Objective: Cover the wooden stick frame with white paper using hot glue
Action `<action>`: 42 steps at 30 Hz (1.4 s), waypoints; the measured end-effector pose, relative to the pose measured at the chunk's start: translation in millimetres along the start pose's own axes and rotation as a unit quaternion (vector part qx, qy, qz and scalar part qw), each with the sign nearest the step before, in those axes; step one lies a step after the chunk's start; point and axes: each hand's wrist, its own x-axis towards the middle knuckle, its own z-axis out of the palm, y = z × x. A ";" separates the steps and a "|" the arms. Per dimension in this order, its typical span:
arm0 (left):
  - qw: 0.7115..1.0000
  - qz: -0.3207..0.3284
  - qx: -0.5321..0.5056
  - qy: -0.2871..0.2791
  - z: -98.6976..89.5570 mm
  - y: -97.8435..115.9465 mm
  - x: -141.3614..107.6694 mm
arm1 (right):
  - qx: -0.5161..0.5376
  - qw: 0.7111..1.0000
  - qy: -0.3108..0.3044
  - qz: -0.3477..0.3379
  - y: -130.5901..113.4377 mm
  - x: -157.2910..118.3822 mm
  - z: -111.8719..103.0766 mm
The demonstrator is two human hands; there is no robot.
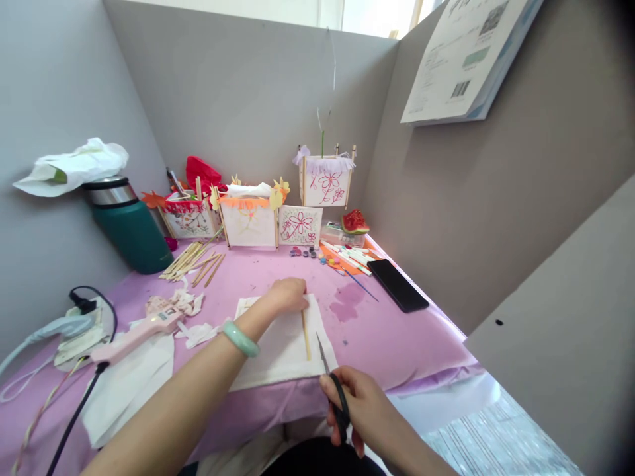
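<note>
Head view: the stick point(306, 338) on the white sheet point(278, 350) stretches nearward from the curled fingers of the left hand point(286, 295), the closer one, grip unclear; fingers of the right hand point(364, 400) clasp scissors point(325, 361), tip just beside it.

Hanging papers point(446, 82) cut off at top, print illegible, stick point(306, 338) partly hidden by left hand point(290, 295)

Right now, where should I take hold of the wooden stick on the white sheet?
Probably by the near end of the wooden stick, pinched across its narrow width from above: it lies straight along the white sheet with that end bare, while the left hand is at the far end. Mind the scissors, pointing up just to its right.
</note>
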 end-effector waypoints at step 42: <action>0.901 0.100 -0.421 0.016 -35.9 -63.0 10.8 | 0.012 0.984 0.016 -0.176 -30.0 36.9 -7.2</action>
